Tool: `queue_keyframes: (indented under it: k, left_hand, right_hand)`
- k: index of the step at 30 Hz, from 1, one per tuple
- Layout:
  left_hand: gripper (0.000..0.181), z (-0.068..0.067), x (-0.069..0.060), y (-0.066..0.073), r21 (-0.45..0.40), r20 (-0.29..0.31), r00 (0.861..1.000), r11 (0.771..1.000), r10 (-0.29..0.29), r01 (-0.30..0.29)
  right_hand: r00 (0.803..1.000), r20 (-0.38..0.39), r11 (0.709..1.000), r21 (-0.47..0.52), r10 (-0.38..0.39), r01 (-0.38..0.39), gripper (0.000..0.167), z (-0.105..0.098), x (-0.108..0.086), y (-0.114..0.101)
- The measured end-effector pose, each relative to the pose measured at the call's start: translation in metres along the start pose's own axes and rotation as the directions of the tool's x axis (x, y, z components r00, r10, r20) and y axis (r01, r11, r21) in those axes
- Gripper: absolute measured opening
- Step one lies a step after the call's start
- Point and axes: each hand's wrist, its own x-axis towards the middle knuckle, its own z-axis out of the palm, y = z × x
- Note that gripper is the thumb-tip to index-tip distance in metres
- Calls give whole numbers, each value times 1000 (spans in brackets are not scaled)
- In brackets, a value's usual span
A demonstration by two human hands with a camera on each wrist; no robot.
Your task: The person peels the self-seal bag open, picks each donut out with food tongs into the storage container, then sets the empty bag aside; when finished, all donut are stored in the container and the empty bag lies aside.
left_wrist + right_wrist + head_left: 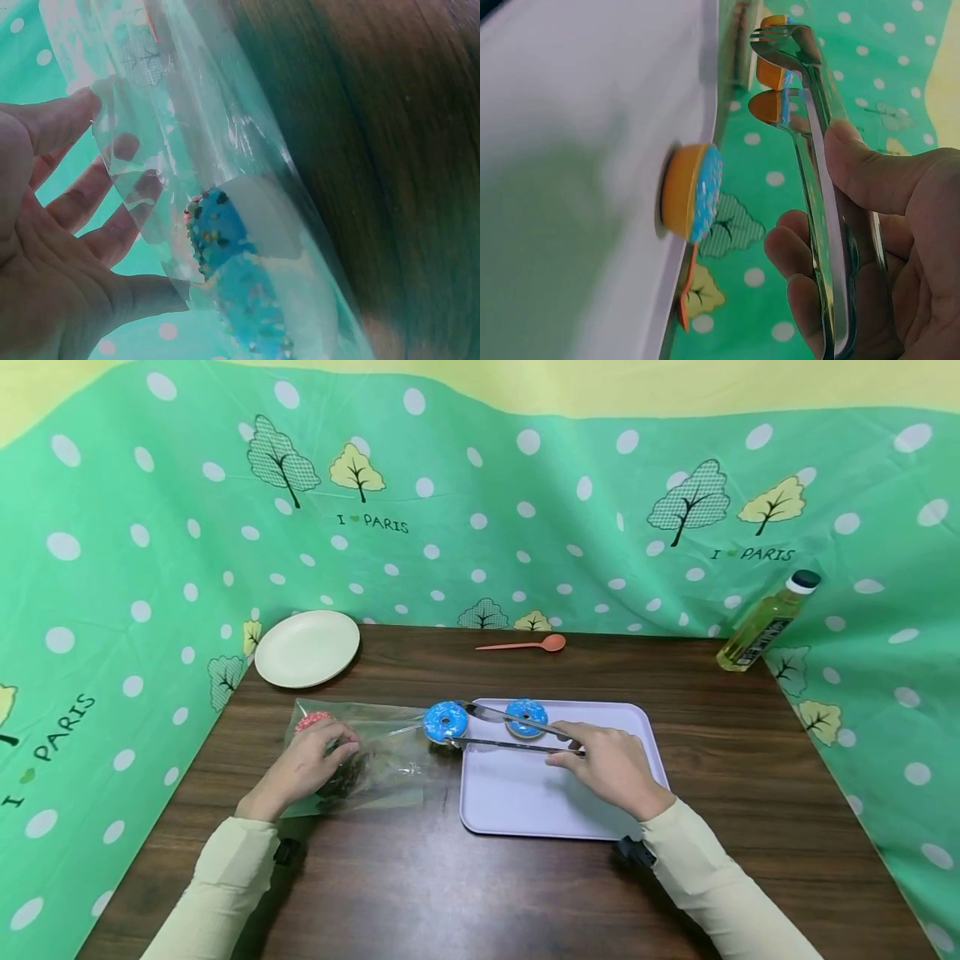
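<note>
My right hand [618, 768] holds metal tongs [517, 744], thumb on one arm and fingers on the other. Their fork-like and spoon-like tips [784, 45] reach to either side of a blue-iced ring donut [446, 722] at the tray's left edge. Another blue donut [527, 718] lies on the lilac tray [547, 793], under the tongs. My left hand [307, 764] is at a clear plastic bag [393, 768], fingers spread and touching its film. Pink-red icing [313, 720] shows beyond that hand. A blue donut with sprinkles [236, 277] shows through the film in the left wrist view.
A white plate [307, 648] sits at the back left of the dark wooden table [420, 893]. An orange spoon [552, 643] lies at the back. A bottle of yellow-green liquid [765, 622] stands at the back right, beside the green dotted cloth [480, 485].
</note>
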Motion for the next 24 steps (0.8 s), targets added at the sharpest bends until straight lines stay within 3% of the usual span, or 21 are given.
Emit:
queue_keyframes:
  k: [24]
  left_hand:
    - [3, 0, 0, -1, -16, 26, 1000, 1000, -10, 11]
  right_hand:
    - [982, -69, 984, -34, 174, -176, 50, -34, -49, 43]
